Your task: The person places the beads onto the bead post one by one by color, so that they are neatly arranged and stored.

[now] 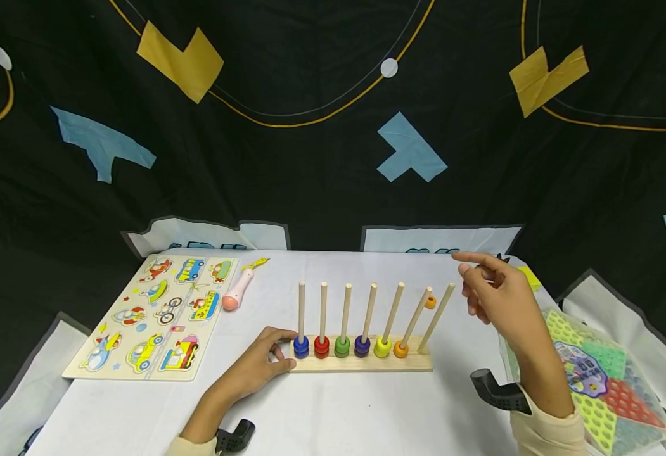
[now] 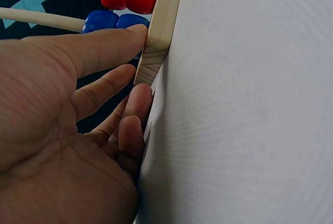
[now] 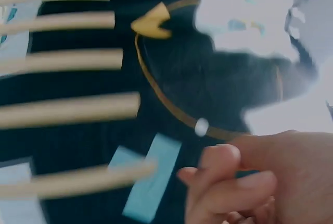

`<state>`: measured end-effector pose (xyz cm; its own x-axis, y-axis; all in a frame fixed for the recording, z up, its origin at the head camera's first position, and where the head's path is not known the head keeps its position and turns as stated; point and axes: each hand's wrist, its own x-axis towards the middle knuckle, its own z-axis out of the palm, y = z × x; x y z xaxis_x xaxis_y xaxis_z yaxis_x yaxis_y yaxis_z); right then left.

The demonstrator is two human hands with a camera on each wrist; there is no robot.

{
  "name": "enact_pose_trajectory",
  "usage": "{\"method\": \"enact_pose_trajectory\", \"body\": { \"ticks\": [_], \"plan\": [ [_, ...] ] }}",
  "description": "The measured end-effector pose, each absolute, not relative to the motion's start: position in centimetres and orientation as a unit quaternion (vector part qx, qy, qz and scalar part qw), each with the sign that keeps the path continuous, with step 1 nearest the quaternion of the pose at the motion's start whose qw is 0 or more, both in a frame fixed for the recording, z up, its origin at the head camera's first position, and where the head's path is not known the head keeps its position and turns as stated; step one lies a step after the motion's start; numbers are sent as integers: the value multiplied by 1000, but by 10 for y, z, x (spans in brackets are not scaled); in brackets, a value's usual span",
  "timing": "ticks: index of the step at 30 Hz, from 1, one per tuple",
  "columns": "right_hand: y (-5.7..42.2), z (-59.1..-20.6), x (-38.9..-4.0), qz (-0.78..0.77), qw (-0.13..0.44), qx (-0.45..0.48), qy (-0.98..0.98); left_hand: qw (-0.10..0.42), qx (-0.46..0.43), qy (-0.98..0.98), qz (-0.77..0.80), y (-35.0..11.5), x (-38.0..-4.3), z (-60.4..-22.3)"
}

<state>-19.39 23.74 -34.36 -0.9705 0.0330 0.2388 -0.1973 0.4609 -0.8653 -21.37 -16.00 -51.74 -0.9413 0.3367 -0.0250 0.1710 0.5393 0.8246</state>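
Note:
A wooden peg stand (image 1: pixel 361 364) with several upright pegs lies across the middle of the table. My left hand (image 1: pixel 264 361) grips its left end, and in the left wrist view the fingertips press at the end of the base. From left to right, blue (image 1: pixel 301 346), red (image 1: pixel 321 346), green, purple, yellow and orange (image 1: pixel 401 349) beads sit low on the pegs; the rightmost peg is bare. One more orange bead (image 1: pixel 431 302) shows between the tops of the two right pegs. My right hand (image 1: pixel 498 294) hangs in the air to the right, holding nothing, index finger outstretched.
A wooden picture puzzle board (image 1: pixel 150 316) lies at the left, with a pink toy wand (image 1: pixel 238 288) beside it. At the right is a clear case of colourful pieces (image 1: pixel 601 380), with a yellow item (image 1: pixel 529 277) behind. A dark curtain (image 1: pixel 310 190) hangs beyond the table.

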Motion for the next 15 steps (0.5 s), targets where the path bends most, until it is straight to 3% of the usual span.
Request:
{"method": "enact_pose_trajectory", "body": {
  "ticks": [4,15],
  "plan": [
    [257,-367,-220,604,74,-6,-794,90,147,874,455,-162,-215,-518],
    [268,-468,-280,561,-59,-52,-824,91,153,870,460,-160,-213,-519]
  ]
}}
